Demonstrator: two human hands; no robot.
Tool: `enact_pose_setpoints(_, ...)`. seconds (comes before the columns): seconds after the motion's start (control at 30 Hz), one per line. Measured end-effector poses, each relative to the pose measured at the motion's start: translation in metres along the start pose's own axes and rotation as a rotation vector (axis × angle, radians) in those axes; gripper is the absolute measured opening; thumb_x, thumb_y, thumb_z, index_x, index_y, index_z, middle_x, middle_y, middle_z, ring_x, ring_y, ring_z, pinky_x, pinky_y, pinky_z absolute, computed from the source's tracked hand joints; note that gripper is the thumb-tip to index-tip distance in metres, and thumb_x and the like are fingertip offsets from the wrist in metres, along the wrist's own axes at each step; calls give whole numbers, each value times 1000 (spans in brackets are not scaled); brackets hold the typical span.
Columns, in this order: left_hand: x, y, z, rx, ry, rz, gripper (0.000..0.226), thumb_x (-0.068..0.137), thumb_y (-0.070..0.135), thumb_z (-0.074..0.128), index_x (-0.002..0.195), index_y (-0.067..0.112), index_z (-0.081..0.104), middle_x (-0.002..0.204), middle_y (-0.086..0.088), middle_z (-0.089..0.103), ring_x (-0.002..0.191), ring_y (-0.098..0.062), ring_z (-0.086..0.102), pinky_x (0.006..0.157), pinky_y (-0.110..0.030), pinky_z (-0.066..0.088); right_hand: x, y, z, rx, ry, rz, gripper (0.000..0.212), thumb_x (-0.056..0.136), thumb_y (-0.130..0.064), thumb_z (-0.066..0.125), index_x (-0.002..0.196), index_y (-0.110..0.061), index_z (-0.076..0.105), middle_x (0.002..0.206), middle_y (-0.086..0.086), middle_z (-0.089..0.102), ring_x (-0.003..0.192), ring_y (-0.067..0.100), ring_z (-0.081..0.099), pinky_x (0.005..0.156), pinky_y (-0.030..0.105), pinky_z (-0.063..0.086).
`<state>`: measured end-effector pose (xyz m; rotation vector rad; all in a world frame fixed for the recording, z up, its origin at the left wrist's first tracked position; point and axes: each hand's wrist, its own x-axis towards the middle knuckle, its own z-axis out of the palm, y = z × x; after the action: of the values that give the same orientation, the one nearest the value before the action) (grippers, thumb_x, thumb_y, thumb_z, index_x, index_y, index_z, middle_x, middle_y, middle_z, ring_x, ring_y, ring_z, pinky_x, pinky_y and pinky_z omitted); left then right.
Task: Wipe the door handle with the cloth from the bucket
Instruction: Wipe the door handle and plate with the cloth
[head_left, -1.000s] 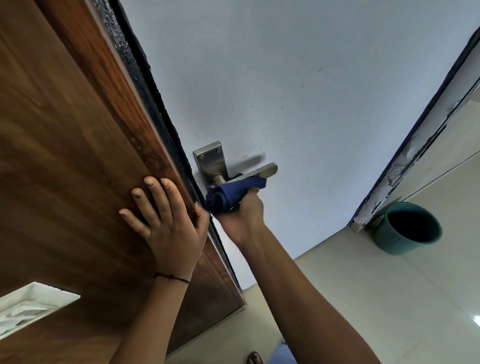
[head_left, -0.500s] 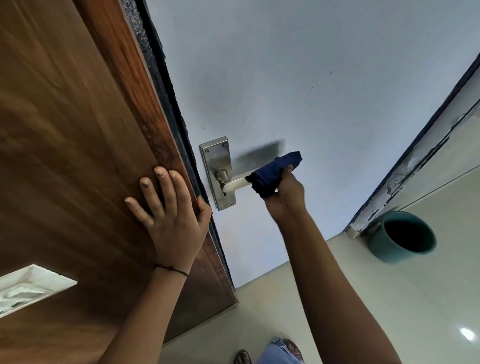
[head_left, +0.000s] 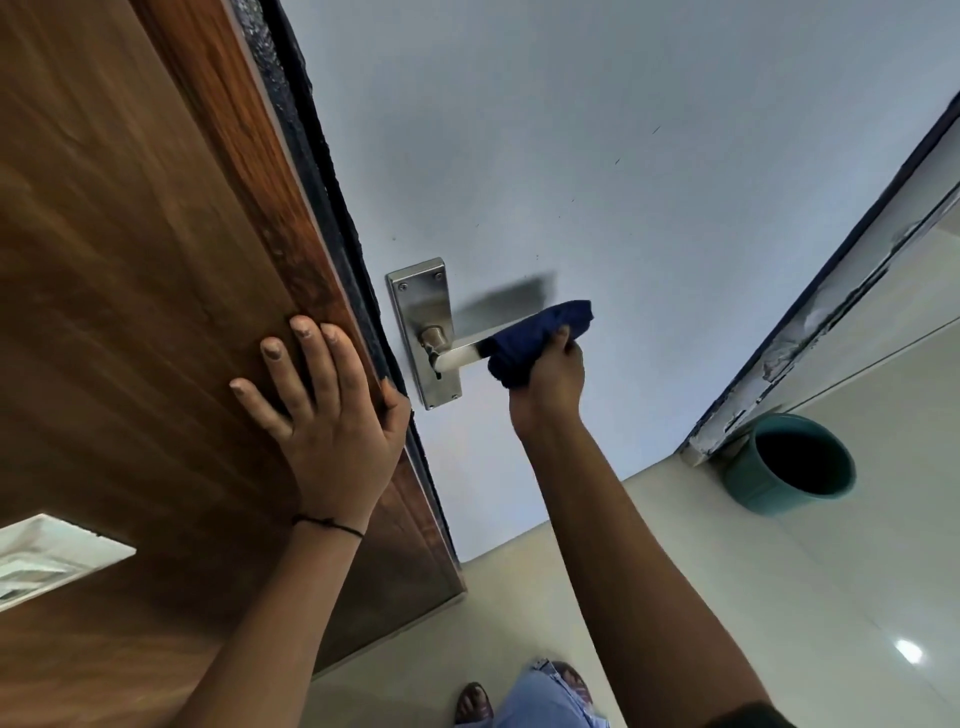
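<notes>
While pale floor tiles (head_left: 857, 597) and a white door (head_left: 571, 156) fill the room, one dark blue cloth (head_left: 530, 340) wraps the outer end of the single steel handle (head_left: 460, 353). Right hand (head_left: 550, 384) fingers clamp the cloth; left hand (head_left: 332, 415) fingers lie spread on the wooden panel (head_left: 130, 260). One teal bucket (head_left: 789, 462) stands by the frame.
</notes>
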<state>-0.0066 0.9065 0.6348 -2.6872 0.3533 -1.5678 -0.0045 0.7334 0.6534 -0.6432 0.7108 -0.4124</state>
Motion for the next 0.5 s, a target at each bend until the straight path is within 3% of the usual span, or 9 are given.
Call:
enact_pose_setpoints(0.1,0,-1,-1,10,-9,-4,77,86,34,51,145,2,13,143,-22,23,128,-43,24,98,-66,24,-11,25,5,47,16,4,33,104,-23,36,130,-5,47,126,16,61,108,31,63,86,42,54)
enact_pose_setpoints(0.2,-2,-1,-1,2,-21,-3,78,86,34,52,145,2,13,144,-22,22,128,-43,23,101,-65,23,-30,63,8,5,-63,16,22,104,-24,39,119,-15,52,126,12,63,112,25,64,93,36,55)
enact_pose_setpoints(0.27,-2,-2,-1,-3,-27,1,79,86,34,53,146,2,13,145,-22,21,129,-44,22,103,-63,19,-36,78,6,-69,-115,9,17,103,-24,42,114,-24,54,127,7,63,118,24,61,104,43,49)
enact_pose_setpoints(0.37,-1,-2,0,3,-31,6,81,85,34,54,146,2,11,144,-23,21,128,-44,22,104,-62,15,-38,87,-2,-223,-197,-52,23,102,-21,45,120,-33,50,125,-8,60,125,21,56,107,42,46)
enact_pose_setpoints(0.5,-1,-2,-2,1,-42,0,79,87,36,51,146,2,10,144,-22,21,128,-43,22,99,-65,19,-31,85,-20,-570,-250,-268,28,99,-14,49,122,-31,51,122,-7,59,118,19,59,96,22,49)
